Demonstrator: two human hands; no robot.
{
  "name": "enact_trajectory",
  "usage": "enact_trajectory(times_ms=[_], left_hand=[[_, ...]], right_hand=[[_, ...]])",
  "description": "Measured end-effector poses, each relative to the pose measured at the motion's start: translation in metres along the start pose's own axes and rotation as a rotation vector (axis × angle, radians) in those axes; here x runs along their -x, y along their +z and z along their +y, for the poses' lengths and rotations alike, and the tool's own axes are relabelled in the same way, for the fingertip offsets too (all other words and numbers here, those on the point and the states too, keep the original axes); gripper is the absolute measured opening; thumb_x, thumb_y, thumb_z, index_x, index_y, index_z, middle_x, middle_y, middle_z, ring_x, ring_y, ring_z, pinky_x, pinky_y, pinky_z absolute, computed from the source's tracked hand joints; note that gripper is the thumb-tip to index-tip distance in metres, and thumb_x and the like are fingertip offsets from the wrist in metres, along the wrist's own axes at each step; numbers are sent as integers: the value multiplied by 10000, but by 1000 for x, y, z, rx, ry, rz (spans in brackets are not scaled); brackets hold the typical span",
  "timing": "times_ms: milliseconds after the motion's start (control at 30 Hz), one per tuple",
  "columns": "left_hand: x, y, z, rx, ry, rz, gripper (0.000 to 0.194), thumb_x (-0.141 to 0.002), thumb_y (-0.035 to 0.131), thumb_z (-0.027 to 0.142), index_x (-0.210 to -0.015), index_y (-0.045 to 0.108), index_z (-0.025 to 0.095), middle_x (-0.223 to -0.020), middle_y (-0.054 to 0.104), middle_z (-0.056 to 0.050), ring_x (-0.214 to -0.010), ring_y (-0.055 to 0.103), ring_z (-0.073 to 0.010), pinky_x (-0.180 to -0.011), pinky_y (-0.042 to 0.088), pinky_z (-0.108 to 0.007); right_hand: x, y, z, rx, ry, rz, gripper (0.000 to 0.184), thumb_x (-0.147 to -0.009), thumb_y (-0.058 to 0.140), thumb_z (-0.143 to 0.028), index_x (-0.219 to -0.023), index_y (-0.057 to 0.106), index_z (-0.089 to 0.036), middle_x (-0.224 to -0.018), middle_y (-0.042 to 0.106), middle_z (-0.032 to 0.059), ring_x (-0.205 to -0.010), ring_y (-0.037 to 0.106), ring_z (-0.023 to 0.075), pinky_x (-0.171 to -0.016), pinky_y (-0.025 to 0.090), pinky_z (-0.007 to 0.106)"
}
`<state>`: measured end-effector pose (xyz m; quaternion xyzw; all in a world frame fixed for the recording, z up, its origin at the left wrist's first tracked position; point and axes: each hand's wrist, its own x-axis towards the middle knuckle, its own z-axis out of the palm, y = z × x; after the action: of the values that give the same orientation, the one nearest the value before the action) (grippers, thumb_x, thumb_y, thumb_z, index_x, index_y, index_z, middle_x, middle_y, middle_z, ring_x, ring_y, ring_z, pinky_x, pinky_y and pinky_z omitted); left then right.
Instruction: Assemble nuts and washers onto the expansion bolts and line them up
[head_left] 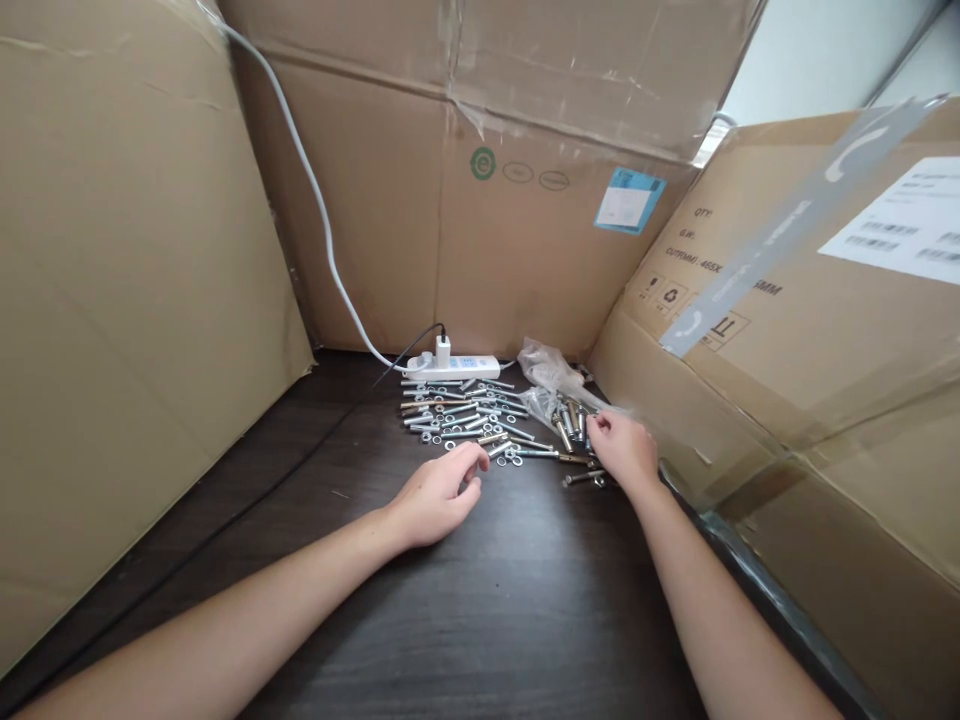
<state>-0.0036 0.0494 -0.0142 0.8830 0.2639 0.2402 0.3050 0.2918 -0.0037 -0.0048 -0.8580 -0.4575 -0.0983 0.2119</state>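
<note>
My left hand (441, 495) rests low over the dark tabletop, just in front of the laid-out bolts (471, 422), nuts and washers (514, 460). Its fingers curl loosely, with a gap between thumb and forefinger and nothing visible between them. At the right, my right hand (624, 447) is at a heap of bolts (571, 420), fingertips pinched together. Whatever they hold, if anything, is too small to make out. A clear plastic bag (551, 370) lies crumpled behind and beside that heap. Nearer me, a loose bolt (583, 478) lies below the right hand.
A white power strip (476, 367) with a plugged-in charger (442, 350) sits behind the bolts. Its white cable (319, 195) runs up left; a black cable (300, 460) crosses the table (480, 620). Cardboard boxes stand left (135, 300), behind (360, 200) and right (817, 390).
</note>
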Motion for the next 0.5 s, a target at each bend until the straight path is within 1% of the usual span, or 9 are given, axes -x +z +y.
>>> enact_trajectory(times_ms=[100, 167, 267, 367, 500], left_hand=[[-3, -2, -5, -81, 8, 57, 162, -808, 405, 138, -914, 512, 197, -812, 540, 7, -691, 483, -132, -645, 386, -263], [-6, -6, -10, -182, 26, 101, 142, -794, 408, 121, -865, 509, 190, -831, 545, -10, -743, 489, -152, -675, 386, -282], [-10, -12, -18, -328, 36, 139, 117, -789, 419, 116, -824, 507, 184, -834, 538, -31, -799, 478, -182, -709, 381, -309], [-11, -15, -22, -417, 42, 150, 120, -805, 419, 120, -830, 519, 182, -864, 533, -45, -848, 465, -200, -748, 380, -330], [-9, -15, -20, -458, 44, 115, 137, -818, 427, 139, -873, 546, 181, -908, 533, -57, -894, 456, -217, -781, 387, -352]], right_hand=[[7, -4, -4, -74, -65, 18, 293, -823, 454, -373, -669, 617, -184, -674, 621, 52, -580, 492, 151, -530, 257, 274], [14, -5, -12, -125, -154, -2, 277, -824, 460, -366, -661, 599, -189, -645, 601, 33, -581, 493, 150, -538, 276, 268], [26, -6, -30, -169, -332, -80, 256, -837, 455, -332, -659, 578, -196, -648, 593, 21, -612, 507, 152, -571, 311, 260], [33, -7, -42, -157, -479, -157, 183, -822, 473, -275, -720, 605, -199, -719, 608, 31, -699, 537, 167, -631, 350, 261], [33, -8, -40, -110, -523, -205, 139, -802, 507, -242, -810, 642, -208, -797, 618, 40, -783, 547, 186, -695, 384, 276]])
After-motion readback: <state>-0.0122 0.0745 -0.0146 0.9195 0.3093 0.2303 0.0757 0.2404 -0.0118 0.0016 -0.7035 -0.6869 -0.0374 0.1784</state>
